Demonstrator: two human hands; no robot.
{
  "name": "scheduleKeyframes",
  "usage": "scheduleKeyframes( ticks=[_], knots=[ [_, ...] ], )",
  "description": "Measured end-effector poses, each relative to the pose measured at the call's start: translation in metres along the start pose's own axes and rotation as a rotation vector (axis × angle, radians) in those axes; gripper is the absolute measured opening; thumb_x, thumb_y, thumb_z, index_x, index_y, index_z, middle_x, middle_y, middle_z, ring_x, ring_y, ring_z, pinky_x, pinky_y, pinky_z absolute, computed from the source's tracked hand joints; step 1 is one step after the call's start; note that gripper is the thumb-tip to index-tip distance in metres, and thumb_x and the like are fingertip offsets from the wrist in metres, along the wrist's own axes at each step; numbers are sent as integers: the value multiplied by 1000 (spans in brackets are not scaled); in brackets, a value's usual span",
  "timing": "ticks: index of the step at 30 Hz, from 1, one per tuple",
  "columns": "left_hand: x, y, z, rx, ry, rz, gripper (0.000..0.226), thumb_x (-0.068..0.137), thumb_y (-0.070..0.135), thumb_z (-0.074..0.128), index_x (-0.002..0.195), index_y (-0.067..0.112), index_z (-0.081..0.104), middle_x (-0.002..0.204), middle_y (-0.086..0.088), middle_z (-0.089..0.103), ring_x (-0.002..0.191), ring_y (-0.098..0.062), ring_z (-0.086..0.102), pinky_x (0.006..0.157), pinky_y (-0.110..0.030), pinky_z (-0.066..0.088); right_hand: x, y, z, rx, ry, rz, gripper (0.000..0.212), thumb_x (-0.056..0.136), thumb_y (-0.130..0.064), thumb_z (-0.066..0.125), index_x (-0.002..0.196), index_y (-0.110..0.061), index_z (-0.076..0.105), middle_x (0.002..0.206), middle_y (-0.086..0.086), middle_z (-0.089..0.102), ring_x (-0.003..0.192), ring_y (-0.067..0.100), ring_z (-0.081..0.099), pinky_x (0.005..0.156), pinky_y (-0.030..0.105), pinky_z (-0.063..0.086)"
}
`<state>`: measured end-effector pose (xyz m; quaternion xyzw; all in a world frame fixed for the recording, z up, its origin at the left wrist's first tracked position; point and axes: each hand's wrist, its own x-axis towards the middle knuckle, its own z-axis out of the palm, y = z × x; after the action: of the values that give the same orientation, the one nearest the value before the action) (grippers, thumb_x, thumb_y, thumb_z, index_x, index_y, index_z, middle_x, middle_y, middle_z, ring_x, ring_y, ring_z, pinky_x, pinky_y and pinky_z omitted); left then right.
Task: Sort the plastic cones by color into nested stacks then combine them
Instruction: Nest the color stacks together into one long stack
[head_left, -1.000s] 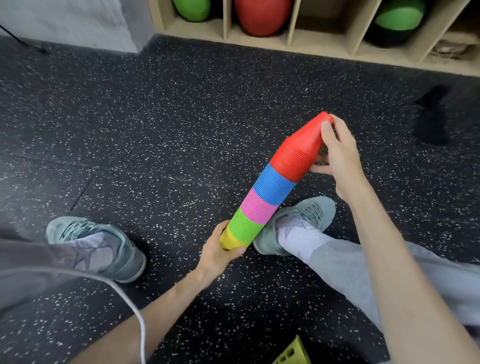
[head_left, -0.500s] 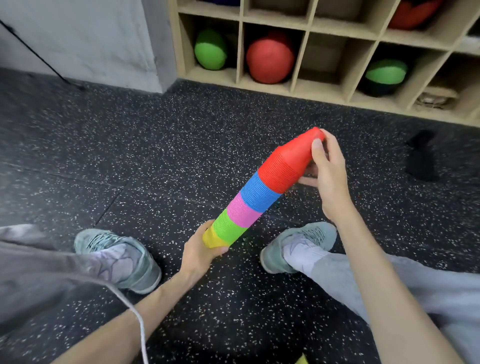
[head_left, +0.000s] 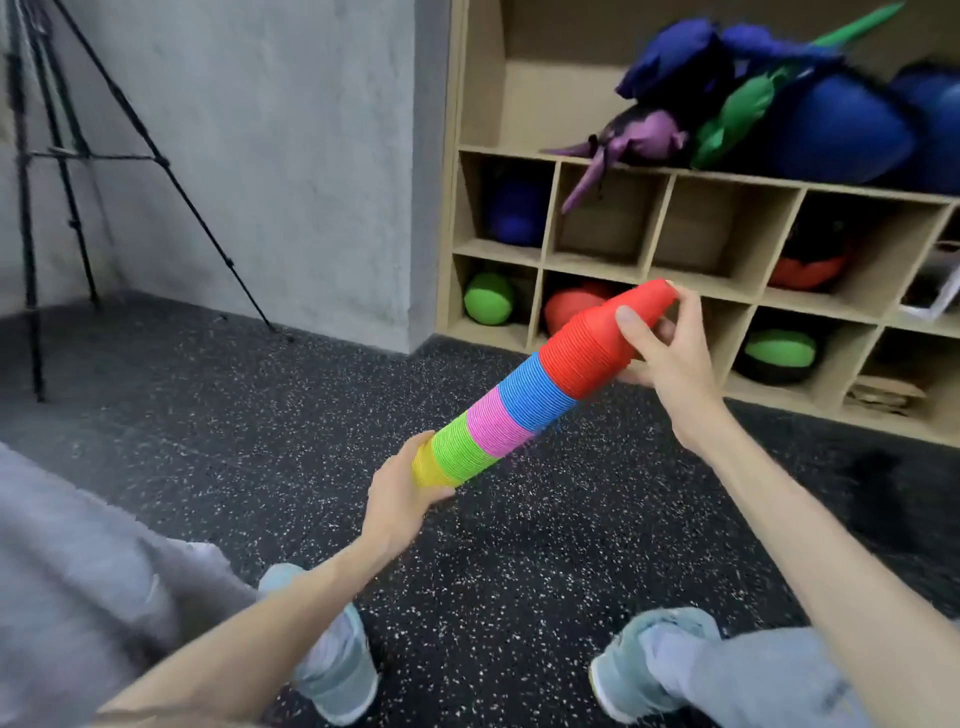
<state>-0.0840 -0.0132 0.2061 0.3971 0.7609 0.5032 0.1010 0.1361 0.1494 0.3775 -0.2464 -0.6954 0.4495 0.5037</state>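
— Holding the combined cone stack (head_left: 524, 405) in the air above the speckled floor (head_left: 260, 415), we see it tilted, red end up toward the wooden cubby shelf (head_left: 675, 244).

— Our left hand (head_left: 400, 493) has its fingers curled round the yellow base; our right hand (head_left: 670, 353) grips the red top, thumb across it. Bands run yellow, green, pink, blue, red. A tripod (head_left: 62, 156) stands at left.
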Motion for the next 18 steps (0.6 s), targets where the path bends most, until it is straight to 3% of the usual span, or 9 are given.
scheduleKeyframes(
  ticks=[5,9,12,15,18],
  knots=[
    [57,46,-45,32,29,93,85,74,7,89,149,23,51,126,-1,72,116,-18,65,102,-41,51,51,-59,7,9,-8,-82,51,98,-29,67,140,-24,37,132,3,58,122,16,61,90,49,61],
    [118,91,-75,66,35,151,84,74,6,89,148,19,51,127,-5,69,111,-14,60,99,-33,46,90,-90,13,81,64,-134,48,102,-24,61,141,-18,35,126,-6,55,116,8,60,77,38,64],
    [164,112,-90,120,44,177,85,71,8,92,146,21,53,125,-7,69,116,-24,62,101,-40,47,116,-93,15,129,113,-154,41,102,-24,61,135,-22,36,126,-8,56,122,14,60,86,47,62],
    [199,121,-92,125,59,204,83,69,7,92,143,22,55,121,-5,70,114,-25,63,101,-42,49,142,-87,16,153,123,-164,43,102,-26,62,136,-21,35,125,-9,56,123,14,60,89,51,61],
    [219,115,-86,134,47,201,83,69,8,92,141,26,56,114,-2,70,107,-24,64,94,-40,51,165,-71,20,153,113,-165,56,92,-44,71,135,-25,39,132,-3,58,125,15,60,99,59,54]
  ],
)
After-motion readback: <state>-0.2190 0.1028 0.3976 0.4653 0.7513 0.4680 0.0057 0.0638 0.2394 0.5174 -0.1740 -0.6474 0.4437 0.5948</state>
